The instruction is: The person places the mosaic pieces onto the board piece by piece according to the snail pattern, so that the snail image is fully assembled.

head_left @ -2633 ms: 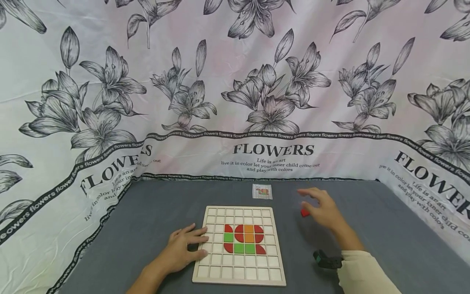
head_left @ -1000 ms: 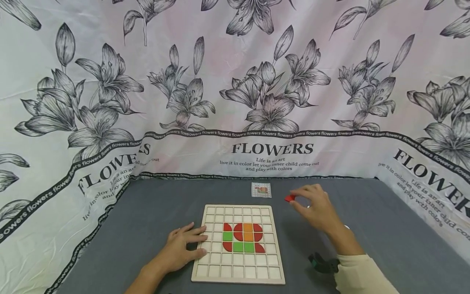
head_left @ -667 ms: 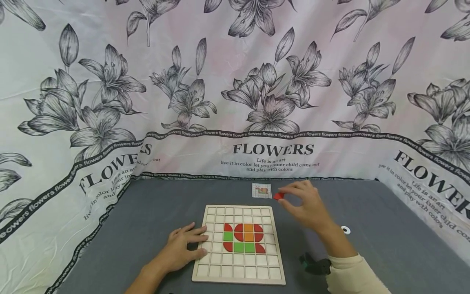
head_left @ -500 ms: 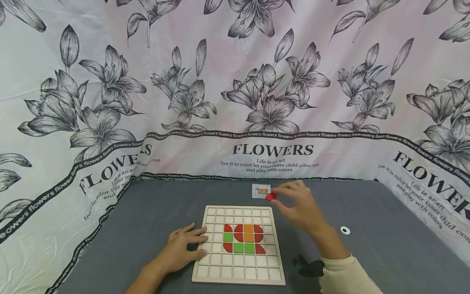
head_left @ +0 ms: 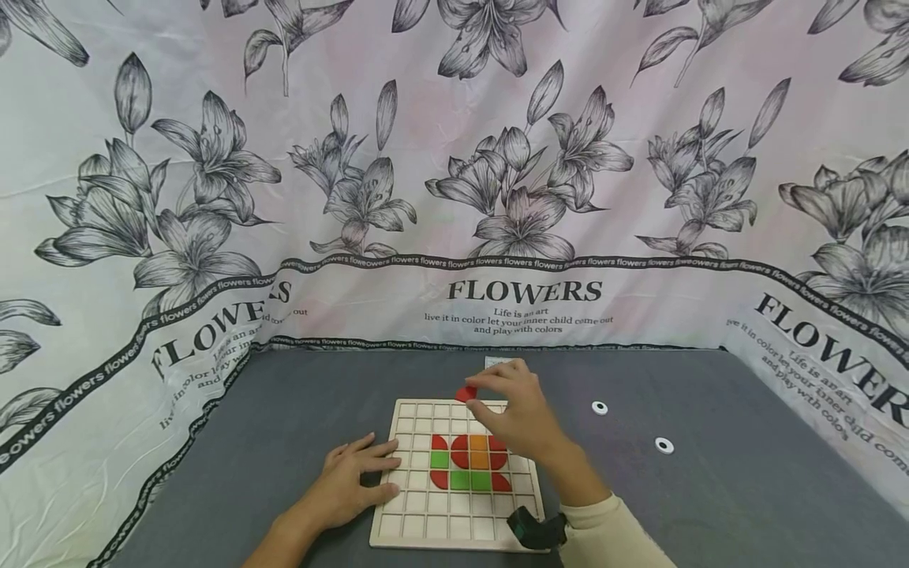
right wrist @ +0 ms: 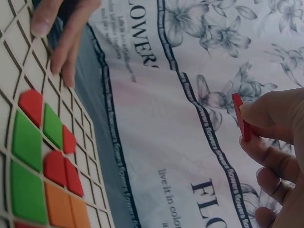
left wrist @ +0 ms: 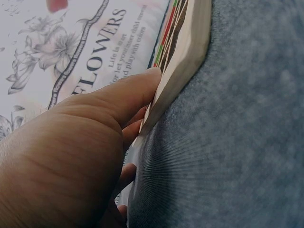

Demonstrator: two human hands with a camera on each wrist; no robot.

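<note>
My right hand [head_left: 521, 414] pinches a small red tile [head_left: 465, 394] between thumb and fingertips, above the far edge of the wooden grid board [head_left: 415, 525]. Edge-on in the right wrist view, the held tile [right wrist: 241, 117] is thin and flat. Red rounded tiles [head_left: 460, 451], green square tiles [head_left: 460, 480] and orange tiles [head_left: 479, 451] fill cells in the board's middle. My left hand [head_left: 348, 485] rests along the board's left side, fingers spread, the fingertips on its rim. In the left wrist view the thumb [left wrist: 137, 90] touches the board's wooden edge [left wrist: 183, 71].
A small printed card [head_left: 493, 362] lies behind the board, mostly hidden by my right hand. Two white discs with dark centres, a nearer one [head_left: 663, 446] and a farther one [head_left: 600, 408], lie on the grey cloth to the right. A flower-printed curtain [head_left: 525, 308] encloses the table.
My right hand has picked up the red tile from the cloth at the right and carried it left past the card to the board's far edge. Two white discs are uncovered. My left hand stays put.
</note>
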